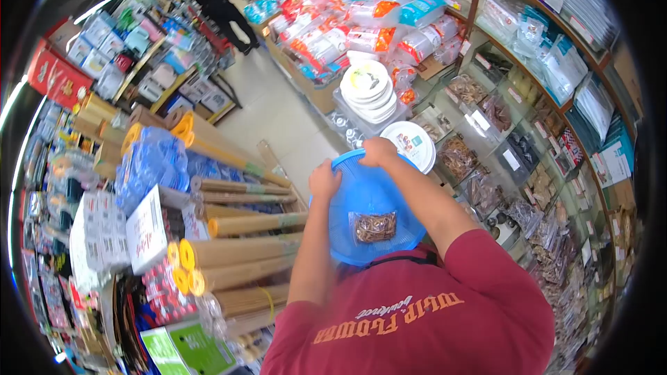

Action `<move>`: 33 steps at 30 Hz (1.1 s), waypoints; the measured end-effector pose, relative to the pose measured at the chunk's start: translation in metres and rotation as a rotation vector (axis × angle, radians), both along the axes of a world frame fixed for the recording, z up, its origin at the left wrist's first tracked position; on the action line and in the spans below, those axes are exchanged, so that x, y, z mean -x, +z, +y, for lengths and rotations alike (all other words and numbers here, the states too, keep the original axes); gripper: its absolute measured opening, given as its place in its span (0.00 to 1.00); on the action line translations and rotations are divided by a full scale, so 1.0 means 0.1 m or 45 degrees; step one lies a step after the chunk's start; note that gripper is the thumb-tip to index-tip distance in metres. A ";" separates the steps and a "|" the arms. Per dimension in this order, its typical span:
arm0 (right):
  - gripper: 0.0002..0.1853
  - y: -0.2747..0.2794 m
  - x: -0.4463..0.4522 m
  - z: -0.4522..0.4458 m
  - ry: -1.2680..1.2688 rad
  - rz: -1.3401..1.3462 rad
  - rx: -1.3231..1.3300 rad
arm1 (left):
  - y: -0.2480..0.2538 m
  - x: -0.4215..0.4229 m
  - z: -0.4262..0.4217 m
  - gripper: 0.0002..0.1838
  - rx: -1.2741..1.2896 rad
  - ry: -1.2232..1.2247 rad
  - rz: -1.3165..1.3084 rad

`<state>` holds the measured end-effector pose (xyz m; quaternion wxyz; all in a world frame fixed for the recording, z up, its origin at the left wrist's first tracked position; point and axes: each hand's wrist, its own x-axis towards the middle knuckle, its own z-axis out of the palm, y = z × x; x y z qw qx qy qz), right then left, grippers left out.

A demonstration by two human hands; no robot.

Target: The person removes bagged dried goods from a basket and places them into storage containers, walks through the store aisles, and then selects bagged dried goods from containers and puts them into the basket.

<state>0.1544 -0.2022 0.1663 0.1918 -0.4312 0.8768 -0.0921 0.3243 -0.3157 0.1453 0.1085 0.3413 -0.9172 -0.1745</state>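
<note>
A blue plastic basket (363, 193) is held against the front of my maroon shirt. My left hand (325, 180) grips its rim on the left side, and my right hand (379, 152) is closed on the far part of the rim. At the bottom of the basket lies a clear packet (375, 227) of brown, dried-looking pieces; their exact kind is too small to tell. Just beyond my right hand are a round white lid or tub (408, 146) with a printed label and a stack of white round containers (368, 87).
Glass bins (458, 156) of bagged dried goods line the right, below shelves (531, 62) of plastic packs. Ahead is a pile of wrapped packages (347, 24). Brown rolls (243, 253) and a white box (147, 229) stand left. Another person (219, 3) stands in the aisle (271, 111).
</note>
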 end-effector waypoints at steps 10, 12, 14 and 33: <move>0.21 0.04 0.71 0.31 -0.573 -0.012 -0.001 | -0.06 1.43 -0.36 0.15 0.027 -0.663 0.030; 0.21 0.15 0.83 0.30 -0.653 -0.116 0.035 | 0.08 1.64 -0.38 0.14 0.076 -0.718 0.075; 0.21 0.19 0.94 0.23 -0.698 -0.110 0.040 | 0.19 1.78 -0.44 0.16 0.050 -0.634 -0.031; 0.23 0.22 0.44 0.34 -0.924 0.039 -0.142 | -0.03 1.76 -0.52 0.16 -0.112 -1.021 0.025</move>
